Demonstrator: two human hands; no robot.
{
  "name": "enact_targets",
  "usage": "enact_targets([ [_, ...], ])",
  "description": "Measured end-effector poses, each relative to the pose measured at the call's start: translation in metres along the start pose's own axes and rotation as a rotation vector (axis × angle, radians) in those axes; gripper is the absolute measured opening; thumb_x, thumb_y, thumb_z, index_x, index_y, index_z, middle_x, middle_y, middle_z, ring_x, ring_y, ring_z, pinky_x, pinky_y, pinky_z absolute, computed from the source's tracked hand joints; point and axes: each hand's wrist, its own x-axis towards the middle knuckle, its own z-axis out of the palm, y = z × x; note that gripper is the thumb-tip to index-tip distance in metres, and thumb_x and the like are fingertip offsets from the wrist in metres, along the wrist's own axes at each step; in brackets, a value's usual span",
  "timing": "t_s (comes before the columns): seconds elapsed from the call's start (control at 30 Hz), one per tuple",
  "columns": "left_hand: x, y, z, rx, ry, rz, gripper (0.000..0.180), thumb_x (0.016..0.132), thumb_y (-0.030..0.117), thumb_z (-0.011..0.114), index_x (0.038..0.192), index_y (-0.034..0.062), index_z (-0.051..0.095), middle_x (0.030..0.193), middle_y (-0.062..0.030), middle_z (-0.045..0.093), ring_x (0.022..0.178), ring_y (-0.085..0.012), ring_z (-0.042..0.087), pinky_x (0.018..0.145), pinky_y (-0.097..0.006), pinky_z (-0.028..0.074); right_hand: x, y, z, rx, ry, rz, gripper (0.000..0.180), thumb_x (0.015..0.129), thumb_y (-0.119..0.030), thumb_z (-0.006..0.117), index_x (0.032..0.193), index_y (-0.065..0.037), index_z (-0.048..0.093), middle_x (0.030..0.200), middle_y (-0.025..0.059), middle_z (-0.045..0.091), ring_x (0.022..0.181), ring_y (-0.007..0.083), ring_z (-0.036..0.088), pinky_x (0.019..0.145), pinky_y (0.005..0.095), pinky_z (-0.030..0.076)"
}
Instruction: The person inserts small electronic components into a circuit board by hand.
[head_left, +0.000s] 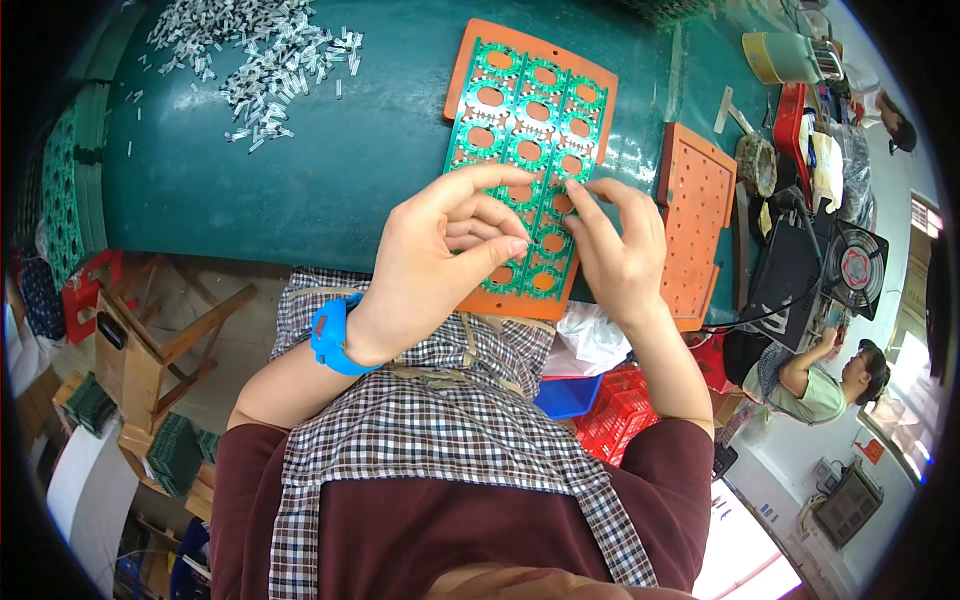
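Note:
A green circuit board panel [530, 150] with rows of ring-shaped boards and oval cutouts lies on an orange fixture plate [500, 303]. Over the panel's left side is my left hand [445, 235], its index finger and thumb apart and the other fingers curled; nothing shows between them. My right hand [622, 250] reaches in from the right. Its index fingertip touches or hovers just over the panel's right column, with the fingers slightly apart. Whether a tiny part sits under those fingertips cannot be made out.
Many small clear-and-white pieces [275, 80] lie heaped on the green table [300, 190] at the far left. A second orange plate [695, 220] with holes lies to the right. Beyond it are a fan [855, 265] and a seated co-worker [815, 385]. A red basket [615, 410] stands below the table edge.

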Motion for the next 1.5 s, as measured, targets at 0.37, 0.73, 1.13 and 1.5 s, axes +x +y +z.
enact_targets([
  [0.37, 0.015, 0.011, -0.039, 1.08, 0.267, 0.545, 0.037, 0.077, 0.009, 0.072, 0.112, 0.0063, 0.061, 0.101, -0.0095, 0.063, 0.091, -0.025, 0.06, 0.079, -0.036, 0.047, -0.002, -0.004, -0.014, 0.383, -0.177, 0.261, 0.01, 0.079, 0.004, 0.062, 0.087, -0.001, 0.058, 0.086, 0.0101, 0.058, 0.082, 0.03, 0.058, 0.071, 0.037, 0.047],
  [0.73, 0.037, 0.018, -0.12, 1.456, 0.671, 0.398, 0.013, 0.084, 0.019, 0.067, 0.092, 0.009, 0.067, 0.09, -0.003, 0.063, 0.087, -0.022, 0.057, 0.081, -0.037, 0.041, -0.003, -0.003, -0.004, 0.351, -0.179, 0.237, 0.013, 0.078, 0.004, 0.063, 0.087, -0.001, 0.055, 0.09, 0.0098, 0.055, 0.085, 0.0288, 0.055, 0.073, 0.0371, 0.046],
  [1.13, 0.039, 0.022, -0.113, 1.816, 0.669, 0.446, 0.008, 0.086, 0.014, 0.063, 0.088, 0.0069, 0.065, 0.083, -0.0034, 0.063, 0.08, -0.0207, 0.057, 0.076, -0.036, 0.042, -0.015, -0.004, 0.003, 0.174, -0.007, 0.096, 0.02, 0.072, 0.004, 0.068, 0.089, -0.003, 0.062, 0.087, 0.0078, 0.06, 0.077, 0.0261, 0.058, 0.067, 0.0345, 0.049],
  [1.5, 0.016, 0.022, -0.071, 0.443, 0.264, 0.296, 0.022, 0.087, -0.005, 0.055, 0.106, -0.0034, 0.065, 0.09, -0.0006, 0.057, 0.083, -0.0071, 0.054, 0.076, -0.021, 0.044, -0.011, -0.001, -0.002, 0.201, -0.036, 0.162, 0.019, 0.072, 0.002, 0.069, 0.089, -0.003, 0.064, 0.087, 0.0081, 0.062, 0.078, 0.0263, 0.06, 0.068, 0.0349, 0.05],
])
